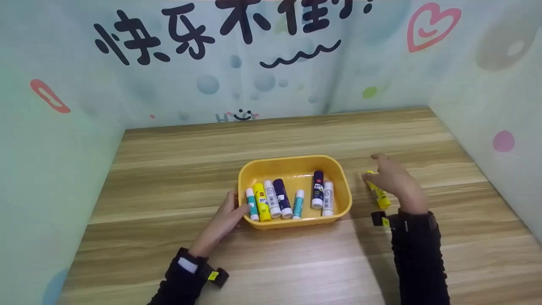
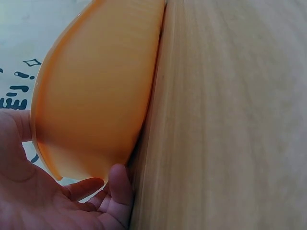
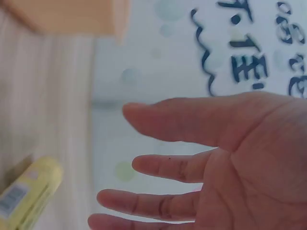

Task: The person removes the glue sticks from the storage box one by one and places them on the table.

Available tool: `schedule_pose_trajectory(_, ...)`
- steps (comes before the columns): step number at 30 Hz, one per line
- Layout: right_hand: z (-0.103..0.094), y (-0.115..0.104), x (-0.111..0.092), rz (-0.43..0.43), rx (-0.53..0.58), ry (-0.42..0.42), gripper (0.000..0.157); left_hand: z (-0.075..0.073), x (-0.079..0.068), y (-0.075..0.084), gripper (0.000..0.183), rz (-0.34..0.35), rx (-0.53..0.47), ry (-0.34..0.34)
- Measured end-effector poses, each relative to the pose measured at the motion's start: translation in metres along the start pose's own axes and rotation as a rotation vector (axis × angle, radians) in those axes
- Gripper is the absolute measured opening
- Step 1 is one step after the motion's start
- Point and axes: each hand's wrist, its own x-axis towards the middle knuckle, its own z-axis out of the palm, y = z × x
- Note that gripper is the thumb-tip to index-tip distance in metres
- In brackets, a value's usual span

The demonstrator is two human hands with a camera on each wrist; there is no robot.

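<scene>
A yellow plastic bin point(image 1: 292, 164) stands on the table with several glue sticks lying in it. My left hand point(image 1: 225, 217) grips its left end, the thumb over the rim and the fingers along the outer wall; the left wrist view shows this wall point(image 2: 96, 91) up close. To the right of the bin, a yellow glue stick point(image 1: 381, 197) lies on the table. My right hand point(image 1: 396, 180) is over its far end, fingers extended. In the right wrist view the palm point(image 3: 254, 167) holds nothing, and that glue stick point(image 3: 31, 194) lies apart from the fingers.
Inside the bin are white, teal, yellow and dark purple glue sticks, among them a purple one point(image 1: 317, 189) at the right. A printed backdrop point(image 1: 169, 93) rises behind the wood-grain table point(image 1: 178, 169) and along both its sides.
</scene>
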Motion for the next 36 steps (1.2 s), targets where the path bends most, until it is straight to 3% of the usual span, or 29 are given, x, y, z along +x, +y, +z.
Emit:
schedule_pose_trajectory(8,0.010,-0.037,-0.013,-0.143,0.017,0.102,0.059,0.001,0.003,-0.001,0.052,-0.012,0.023,0.015)
schedule_pose_trajectory(13,0.028,-0.059,-0.013,-0.206,0.025,0.084,0.055,0.001,0.004,-0.001,0.052,-0.019,0.028,0.016)
schedule_pose_trajectory(21,0.059,-0.077,-0.001,-0.211,-0.049,-0.015,0.051,0.000,0.001,0.001,0.053,-0.013,-0.002,0.005)
schedule_pose_trajectory(27,0.078,-0.080,0.016,-0.193,-0.084,0.001,0.041,0.000,0.001,0.000,0.054,-0.002,-0.004,0.002)
schedule_pose_trajectory(36,0.103,-0.079,0.029,-0.169,-0.115,-0.009,0.039,0.000,0.004,-0.002,0.053,-0.017,0.021,0.009)
